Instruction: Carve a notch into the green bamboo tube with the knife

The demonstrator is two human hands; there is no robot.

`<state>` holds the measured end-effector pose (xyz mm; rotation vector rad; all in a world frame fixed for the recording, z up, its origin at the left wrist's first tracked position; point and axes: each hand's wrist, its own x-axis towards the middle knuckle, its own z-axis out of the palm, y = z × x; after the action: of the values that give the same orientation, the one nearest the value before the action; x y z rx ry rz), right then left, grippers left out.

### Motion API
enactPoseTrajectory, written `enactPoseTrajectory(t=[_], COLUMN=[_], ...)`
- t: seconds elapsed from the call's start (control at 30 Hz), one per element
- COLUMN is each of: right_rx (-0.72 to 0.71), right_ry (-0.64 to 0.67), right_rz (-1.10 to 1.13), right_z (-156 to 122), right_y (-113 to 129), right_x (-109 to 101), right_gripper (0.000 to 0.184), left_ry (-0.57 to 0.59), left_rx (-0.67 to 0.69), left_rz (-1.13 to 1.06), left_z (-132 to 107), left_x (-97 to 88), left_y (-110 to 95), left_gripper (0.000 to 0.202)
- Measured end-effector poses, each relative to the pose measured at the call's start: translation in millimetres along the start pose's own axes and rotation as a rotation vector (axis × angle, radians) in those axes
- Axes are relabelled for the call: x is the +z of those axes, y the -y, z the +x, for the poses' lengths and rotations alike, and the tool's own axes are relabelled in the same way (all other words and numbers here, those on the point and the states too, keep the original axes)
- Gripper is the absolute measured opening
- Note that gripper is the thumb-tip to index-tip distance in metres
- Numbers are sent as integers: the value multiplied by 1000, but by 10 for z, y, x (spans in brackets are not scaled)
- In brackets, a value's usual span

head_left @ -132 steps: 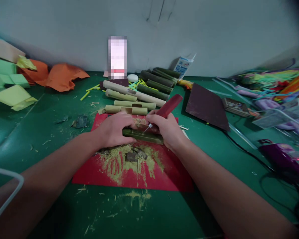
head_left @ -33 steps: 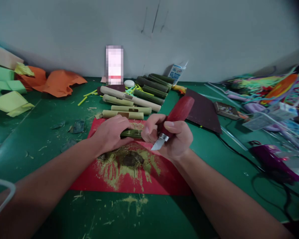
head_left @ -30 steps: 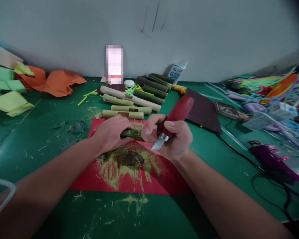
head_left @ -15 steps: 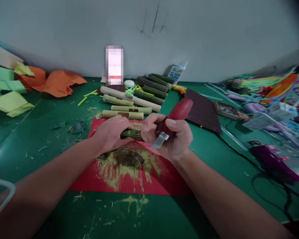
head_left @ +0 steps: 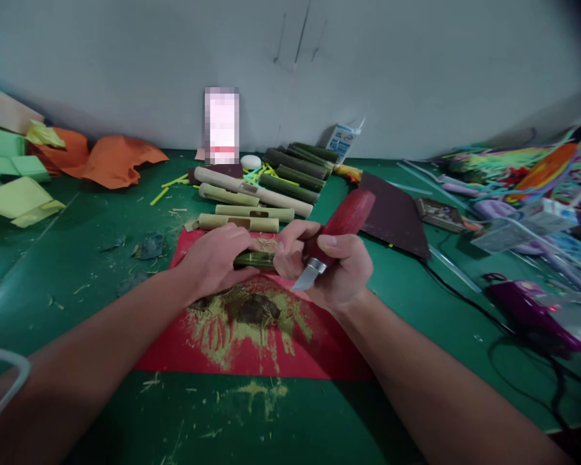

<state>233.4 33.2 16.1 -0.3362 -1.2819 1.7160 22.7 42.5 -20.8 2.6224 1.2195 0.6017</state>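
Note:
A short piece of green bamboo lies crosswise over a red sheet. My left hand is closed around its left end. My right hand grips a carving knife by its red handle, with the short slanted blade pointing down and left. The right hand's fingers are at the bamboo's right end and hide it. Yellow-green shavings and dust cover the sheet in front of the hands, with a dark patch in the middle.
Behind the hands lie several pale bamboo tubes, some with cut openings, and dark green bamboo pieces. A brown board and a purple device with cables are at right. Orange sheets lie left; a blurred screen stands behind.
Almost nothing differs. The right hand and knife have shifted very slightly left; the left hand and the bamboo stay in place.

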Motion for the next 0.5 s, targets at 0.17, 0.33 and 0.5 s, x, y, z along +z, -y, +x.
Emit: enactPoseTrajectory(t=[0.17,0.33,0.5], right_rx=[-6,32,80], right_ry=[32,-21,-55], right_rz=[10,-19,-31], right_z=[4,-16,-29], right_y=[10,19,27], right_x=[-12,-23,-18], right_gripper=[32,32,32], left_ry=[21,19,37], left_rx=[-9,-21,-19], left_rz=[-18,-7,-14], left_z=[2,7,12], left_x=[-20,-16,-19], left_y=[-13,-10,-12], left_gripper=[31,35,32])
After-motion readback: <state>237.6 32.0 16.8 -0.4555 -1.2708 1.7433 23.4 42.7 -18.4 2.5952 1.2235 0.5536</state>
